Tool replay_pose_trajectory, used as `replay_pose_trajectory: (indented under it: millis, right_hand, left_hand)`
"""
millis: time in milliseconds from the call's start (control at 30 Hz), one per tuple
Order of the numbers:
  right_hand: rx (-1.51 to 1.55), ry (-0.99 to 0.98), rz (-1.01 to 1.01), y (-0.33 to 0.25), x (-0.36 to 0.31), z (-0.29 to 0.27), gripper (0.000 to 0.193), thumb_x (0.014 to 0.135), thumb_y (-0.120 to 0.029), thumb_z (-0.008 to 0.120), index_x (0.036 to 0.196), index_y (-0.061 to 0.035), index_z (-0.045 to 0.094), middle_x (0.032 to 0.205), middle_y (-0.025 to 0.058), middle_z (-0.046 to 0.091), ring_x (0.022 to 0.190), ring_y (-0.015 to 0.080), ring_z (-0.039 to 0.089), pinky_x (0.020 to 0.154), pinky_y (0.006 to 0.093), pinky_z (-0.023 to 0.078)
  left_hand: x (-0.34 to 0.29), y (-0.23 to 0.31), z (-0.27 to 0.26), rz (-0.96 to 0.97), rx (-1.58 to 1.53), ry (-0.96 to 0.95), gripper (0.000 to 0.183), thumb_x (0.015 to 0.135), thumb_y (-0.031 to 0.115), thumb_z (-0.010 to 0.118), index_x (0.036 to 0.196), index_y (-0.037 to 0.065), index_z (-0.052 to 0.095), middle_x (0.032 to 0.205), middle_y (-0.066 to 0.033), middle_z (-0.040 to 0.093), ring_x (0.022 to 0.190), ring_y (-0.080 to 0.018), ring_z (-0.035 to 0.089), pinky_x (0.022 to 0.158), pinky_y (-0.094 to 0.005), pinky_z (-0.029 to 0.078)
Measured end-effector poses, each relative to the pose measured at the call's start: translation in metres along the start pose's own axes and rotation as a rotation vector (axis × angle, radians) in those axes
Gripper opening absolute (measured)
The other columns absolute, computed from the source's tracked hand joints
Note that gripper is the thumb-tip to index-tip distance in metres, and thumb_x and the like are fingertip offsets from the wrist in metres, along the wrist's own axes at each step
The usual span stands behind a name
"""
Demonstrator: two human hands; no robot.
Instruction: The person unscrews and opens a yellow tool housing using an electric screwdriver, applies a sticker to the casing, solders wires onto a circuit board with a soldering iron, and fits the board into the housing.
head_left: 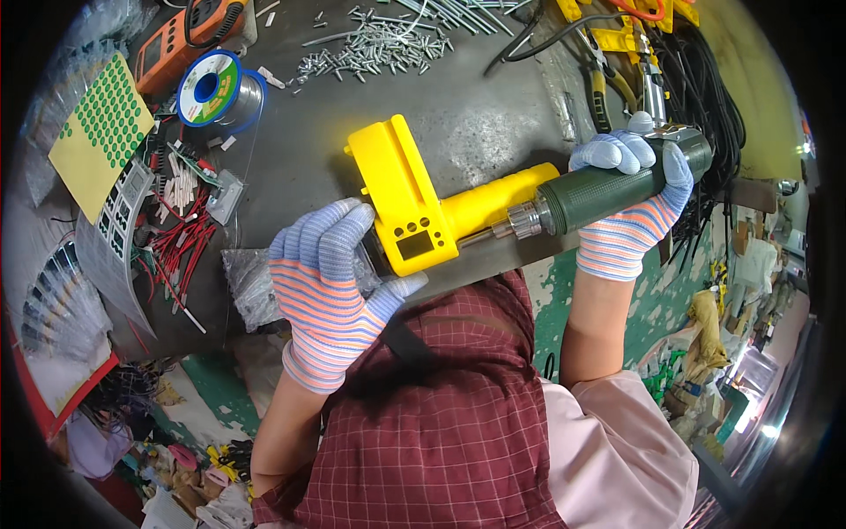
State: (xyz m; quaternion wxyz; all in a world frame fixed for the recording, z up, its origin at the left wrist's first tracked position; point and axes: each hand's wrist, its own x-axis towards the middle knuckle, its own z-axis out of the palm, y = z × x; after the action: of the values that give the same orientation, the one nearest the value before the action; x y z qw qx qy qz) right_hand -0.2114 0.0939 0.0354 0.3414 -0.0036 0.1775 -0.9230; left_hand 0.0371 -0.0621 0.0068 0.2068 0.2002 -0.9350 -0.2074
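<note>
A yellow handheld device housing (397, 176) lies tilted at the middle of the bench, its handle pointing right and a small dark display on its near face. My left hand (326, 273), in a striped knit glove, grips its left near end, with the thumb at the near side. In my gloved right hand (627, 198) is a dark green electric screwdriver (586, 196), held level with its chuck toward the left. Its bit reaches the housing beside the handle; the contact point is hard to make out. Clear plastic wrap (251, 286) sits beside my left wrist.
Loose screws (379, 51) are heaped at the back. Along the left are a solder wire spool (220, 93), an orange meter-like device (181, 44), a green-dot sticker sheet (101, 137) and red wires (181, 251). Pliers (601, 95) and black cables (705, 88) occupy the back right.
</note>
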Motion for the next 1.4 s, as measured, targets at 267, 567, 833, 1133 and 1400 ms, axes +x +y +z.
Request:
replay_pose_trajectory:
  millis: [267,567,833,1133,1400]
  right_hand:
    - [-0.029,-0.074,-0.004,0.000,-0.006,0.003,0.027,0.088,-0.020,0.063,0.108,-0.0016,0.061,0.078,0.0025,0.062,0.072,0.0170,0.056,0.079,0.0363,0.047]
    - [-0.092,-0.010,-0.003,-0.004,-0.006,0.016,0.029,0.089,-0.020,0.063,0.110,0.0002,0.065,0.078,0.0028,0.062,0.073,0.0189,0.058,0.083,0.0394,0.050]
    - [-0.048,-0.004,-0.043,0.004,0.020,0.015,0.028,0.087,-0.021,0.065,0.108,-0.0030,0.065,0.078,0.0022,0.061,0.073,0.0195,0.060,0.084,0.0417,0.053]
    - [-0.008,0.003,-0.016,0.008,0.024,0.014,0.037,0.086,-0.015,0.066,0.117,0.0036,0.061,0.079,0.0041,0.060,0.074,0.0187,0.056,0.083,0.0382,0.050]
    - [0.093,0.011,0.082,0.010,0.032,0.001,0.032,0.082,-0.015,0.068,0.108,0.0017,0.064,0.076,0.0023,0.059,0.072,0.0177,0.056,0.079,0.0362,0.050]
  left_hand:
    - [0.000,0.000,0.002,0.024,-0.007,0.035,0.076,0.064,0.042,0.086,0.124,0.010,0.053,0.120,-0.0106,0.058,0.108,-0.0312,0.056,0.093,-0.0462,0.040]
    - [-0.001,0.001,-0.012,0.014,-0.023,-0.039,0.075,0.068,0.047,0.083,0.127,0.009,0.055,0.120,-0.0103,0.059,0.109,-0.0319,0.055,0.095,-0.0466,0.040]
    - [-0.006,-0.003,-0.020,-0.058,0.034,-0.078,0.072,0.070,0.052,0.080,0.127,0.013,0.060,0.119,-0.0081,0.060,0.108,-0.0310,0.055,0.096,-0.0453,0.039]
    - [-0.005,-0.007,-0.019,-0.057,0.014,-0.083,0.074,0.065,0.052,0.082,0.125,0.014,0.062,0.116,-0.0078,0.061,0.105,-0.0308,0.056,0.093,-0.0452,0.042]
    - [-0.005,-0.011,-0.019,-0.068,-0.027,-0.082,0.074,0.063,0.053,0.083,0.124,0.015,0.063,0.113,-0.0063,0.062,0.103,-0.0290,0.057,0.091,-0.0451,0.041]
